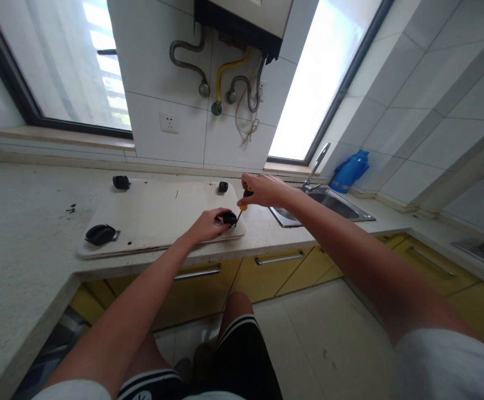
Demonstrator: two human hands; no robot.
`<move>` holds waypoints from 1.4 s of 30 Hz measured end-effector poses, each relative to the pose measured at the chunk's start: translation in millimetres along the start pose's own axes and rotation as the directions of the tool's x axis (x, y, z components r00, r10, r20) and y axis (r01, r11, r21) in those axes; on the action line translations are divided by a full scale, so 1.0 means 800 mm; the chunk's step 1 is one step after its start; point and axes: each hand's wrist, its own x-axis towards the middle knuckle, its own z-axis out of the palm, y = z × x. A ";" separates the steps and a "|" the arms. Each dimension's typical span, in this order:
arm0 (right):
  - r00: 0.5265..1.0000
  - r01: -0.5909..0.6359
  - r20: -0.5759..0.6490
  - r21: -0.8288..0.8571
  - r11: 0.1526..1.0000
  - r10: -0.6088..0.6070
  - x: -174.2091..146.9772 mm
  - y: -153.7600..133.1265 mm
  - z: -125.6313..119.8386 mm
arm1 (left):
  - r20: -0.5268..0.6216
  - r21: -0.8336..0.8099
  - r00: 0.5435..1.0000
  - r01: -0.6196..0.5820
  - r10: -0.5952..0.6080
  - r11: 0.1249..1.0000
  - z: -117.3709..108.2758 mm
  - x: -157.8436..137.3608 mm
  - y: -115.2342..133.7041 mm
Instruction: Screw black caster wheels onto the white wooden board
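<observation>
A pale flat board (162, 205) with rounded corners lies on the counter, with a black caster wheel near each corner. At its near right corner, my left hand (208, 225) is closed on a black caster (227, 218). My right hand (262, 190) grips a screwdriver (244, 206) with a black and yellow handle, its shaft slanting down to that caster's mount. The exact spot where the tip touches is too small to tell. Other casters sit at the near left (101, 235), far left (121, 182) and far right (223, 186) of the board.
Small dark bits (71, 208) lie on the counter (29, 222) left of the board. A steel sink (350, 208) with a faucet (317, 165) is at the right, a blue bag-like item (349, 171) behind it. Yellow drawers (275, 275) with handles line the counter's front.
</observation>
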 end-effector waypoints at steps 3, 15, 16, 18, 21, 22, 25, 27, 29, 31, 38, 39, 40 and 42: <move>0.997 0.068 0.041 -0.003 0.998 -0.068 0.008 -0.001 -0.002 | 0.005 -0.013 1.000 0.002 -0.002 1.000 0.000 0.000 0.000; 0.997 -0.041 -0.064 -0.048 0.998 0.038 0.005 -0.002 0.003 | 0.003 -0.007 0.999 -0.042 0.042 0.999 0.002 -0.001 -0.006; 0.996 -0.051 -0.074 -0.042 0.998 0.047 0.003 -0.002 0.005 | -0.002 -0.002 0.998 -0.055 0.055 0.998 0.003 -0.001 -0.006; 0.999 0.003 -0.043 -0.012 1.000 -0.004 -0.001 0.000 0.006 | -0.009 0.010 0.996 -0.083 0.083 0.996 0.003 -0.001 -0.007; 0.997 0.077 -0.021 0.010 0.997 -0.077 -0.006 0.003 0.006 | 0.003 0.028 0.993 -0.120 0.120 0.992 0.004 0.000 -0.007; 0.997 0.058 -0.045 0.000 0.998 -0.058 -0.008 0.004 0.007 | 0.008 0.032 0.992 -0.129 0.129 0.991 0.004 0.000 -0.007; 0.994 -0.012 -0.112 -0.016 1.000 0.011 -0.016 0.004 0.011 | 0.019 0.044 0.990 -0.143 0.143 0.989 0.004 -0.001 -0.008; 0.996 0.047 -0.083 0.012 0.999 -0.046 -0.021 0.004 0.013 | 0.031 0.064 0.987 -0.158 0.157 0.985 0.004 -0.001 -0.009; 0.991 0.125 -0.045 0.042 0.991 -0.123 -0.025 0.004 0.015 | 0.041 0.100 0.982 -0.185 0.182 0.978 0.006 -0.001 -0.011; 0.993 0.102 -0.070 0.032 0.994 -0.100 -0.026 0.003 0.017 | 0.038 0.154 0.977 -0.212 0.208 0.965 0.007 0.001 -0.014; 0.991 0.133 0.004 0.025 0.991 -0.133 -0.025 -0.005 0.011 | 0.039 0.235 0.978 -0.211 0.207 0.949 0.007 0.002 -0.015; 0.993 0.121 0.001 0.008 0.993 -0.121 -0.025 -0.007 0.008 | 0.048 0.229 0.977 -0.213 0.208 0.950 0.007 0.002 -0.013; 0.997 0.080 -0.020 -0.017 0.997 -0.080 -0.024 -0.008 0.007 | 0.054 0.223 0.977 -0.213 0.206 0.951 0.006 0.002 -0.011; 0.998 -0.011 -0.062 -0.048 0.999 0.008 -0.023 -0.011 0.005 | 0.053 0.207 0.978 -0.207 0.201 0.956 0.006 0.001 -0.008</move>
